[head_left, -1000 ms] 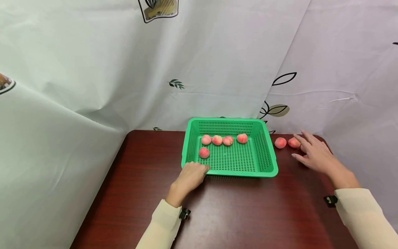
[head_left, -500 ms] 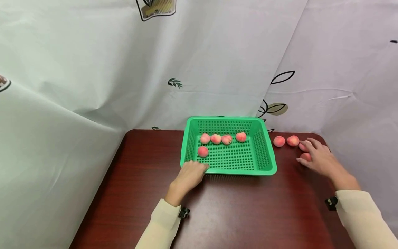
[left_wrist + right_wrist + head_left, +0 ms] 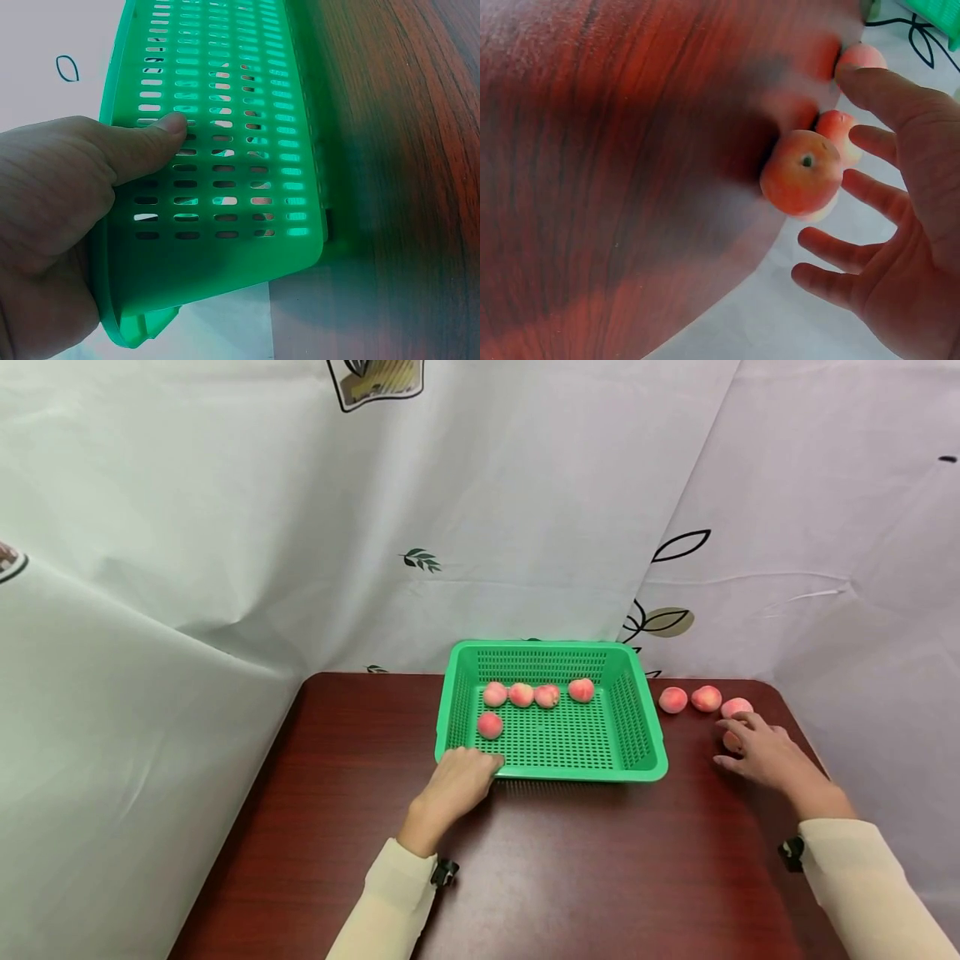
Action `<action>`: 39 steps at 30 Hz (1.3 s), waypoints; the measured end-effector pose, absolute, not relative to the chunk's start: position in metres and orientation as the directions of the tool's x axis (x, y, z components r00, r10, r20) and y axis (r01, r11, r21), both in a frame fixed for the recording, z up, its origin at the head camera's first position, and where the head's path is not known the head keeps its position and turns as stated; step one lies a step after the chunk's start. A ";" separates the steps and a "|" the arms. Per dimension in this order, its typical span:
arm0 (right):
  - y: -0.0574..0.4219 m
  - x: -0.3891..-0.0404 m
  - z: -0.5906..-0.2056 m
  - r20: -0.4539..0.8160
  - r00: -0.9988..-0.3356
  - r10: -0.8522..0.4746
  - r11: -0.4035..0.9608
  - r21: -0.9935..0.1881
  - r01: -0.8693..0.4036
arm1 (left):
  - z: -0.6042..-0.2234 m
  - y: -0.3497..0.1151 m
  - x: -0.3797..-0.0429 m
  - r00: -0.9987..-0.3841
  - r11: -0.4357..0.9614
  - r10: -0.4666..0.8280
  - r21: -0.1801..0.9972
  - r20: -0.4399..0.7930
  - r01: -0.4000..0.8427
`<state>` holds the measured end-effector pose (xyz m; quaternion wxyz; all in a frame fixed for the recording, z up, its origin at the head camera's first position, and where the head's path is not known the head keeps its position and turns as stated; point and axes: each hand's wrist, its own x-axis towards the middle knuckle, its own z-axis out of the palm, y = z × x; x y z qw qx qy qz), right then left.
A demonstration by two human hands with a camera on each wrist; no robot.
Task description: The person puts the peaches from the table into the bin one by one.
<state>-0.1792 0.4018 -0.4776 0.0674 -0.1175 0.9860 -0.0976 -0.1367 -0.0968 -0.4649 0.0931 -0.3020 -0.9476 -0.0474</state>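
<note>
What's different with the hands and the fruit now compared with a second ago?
The right hand has moved a little nearer the person and is now by the nearest loose peach; the peach just beyond shows more clearly. Nothing has visibly been picked up or let go. The left hand still grips the green basket, and the five peaches inside stayed put.

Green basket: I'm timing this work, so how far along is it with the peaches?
Looks done: five peaches lie in the green basket, whose near rim the left hand grips. Under way: the right hand is beside the nearest loose peach, not holding it. Probably left: the four peaches on the table, if they belong inside.
</note>
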 end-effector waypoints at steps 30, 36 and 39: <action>0.405 -0.182 -0.501 -0.013 -0.947 -0.321 0.931 -0.190 -0.313 | -0.464 -0.096 -0.136 -0.808 0.817 0.550 0.067 0.211 0.573; 0.403 -0.180 -0.502 -0.024 -0.955 -0.296 0.930 -0.233 -0.283 | -0.465 -0.097 -0.137 -0.809 0.818 0.548 0.068 0.212 0.572; 0.402 -0.180 -0.503 -0.037 -0.959 -0.281 0.928 -0.265 -0.262 | -0.466 -0.097 -0.137 -0.807 0.817 0.549 0.065 0.217 0.573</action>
